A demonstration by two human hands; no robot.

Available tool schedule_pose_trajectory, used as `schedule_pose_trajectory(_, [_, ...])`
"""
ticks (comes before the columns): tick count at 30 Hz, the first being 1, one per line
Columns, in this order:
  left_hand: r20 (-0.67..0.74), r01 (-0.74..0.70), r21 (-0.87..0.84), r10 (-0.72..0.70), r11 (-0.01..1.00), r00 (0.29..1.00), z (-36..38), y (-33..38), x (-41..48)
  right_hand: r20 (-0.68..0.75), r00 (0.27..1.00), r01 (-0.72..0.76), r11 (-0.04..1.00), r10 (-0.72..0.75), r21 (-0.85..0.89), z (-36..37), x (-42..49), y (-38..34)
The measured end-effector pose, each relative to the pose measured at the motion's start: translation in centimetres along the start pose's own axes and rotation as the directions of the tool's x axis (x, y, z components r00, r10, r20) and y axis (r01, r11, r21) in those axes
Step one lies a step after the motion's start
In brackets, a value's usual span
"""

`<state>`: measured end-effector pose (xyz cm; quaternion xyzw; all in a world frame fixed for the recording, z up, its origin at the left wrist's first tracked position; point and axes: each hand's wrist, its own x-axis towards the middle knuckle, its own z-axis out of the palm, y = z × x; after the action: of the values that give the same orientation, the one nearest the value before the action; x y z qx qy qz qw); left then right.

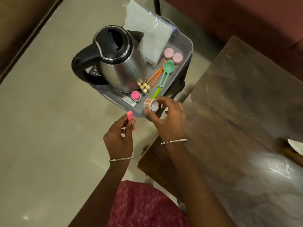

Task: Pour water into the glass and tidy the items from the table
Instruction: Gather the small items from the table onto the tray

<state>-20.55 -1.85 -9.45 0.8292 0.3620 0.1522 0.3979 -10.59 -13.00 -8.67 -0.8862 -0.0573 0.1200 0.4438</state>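
The right hand (pixel 167 122) pinches a small tape roll (pixel 151 105) between thumb and fingertips over the near corner of the grey tray (pixel 183 46), while the left hand (pixel 118 136) grips a pink eraser (pixel 130 116), nearly upright, just before this tray, where the kettle (pixel 121 63) stands.

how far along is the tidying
Done: kettle, green spoon and batteries sit in the grey tray. In hand: left hand holds a pink eraser, right hand a tape roll. Left: both go in; a white item lies on the table. No glass visible.
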Motion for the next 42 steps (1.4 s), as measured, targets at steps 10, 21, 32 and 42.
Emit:
schedule_pose_trajectory(10, [-0.049,0.042,-0.138,-0.049,0.99,0.998,-1.0,-0.4,2.4,0.134,0.991,0.087,0.821,-0.013,-0.565,4.8,2.9,-0.3])
schedule_pose_trajectory(21, [-0.023,0.063,-0.14,-0.067,0.988,0.998,-0.8,-1.2,3.6,0.127,0.991,0.057,0.694,0.051,-0.718,6.1,3.7,-0.8])
schedule_pose_trajectory(32, [0.06,0.088,-0.163,-0.079,0.983,0.995,-0.1,0.2,4.4,-0.008,0.997,-0.076,0.984,0.076,-0.164,3.9,3.3,-0.2])
schedule_pose_trajectory(42, [0.331,-0.067,-0.175,0.123,0.982,0.936,2.5,3.2,7.1,0.144,0.946,-0.312,0.708,0.289,0.633,0.9,3.3,0.1])
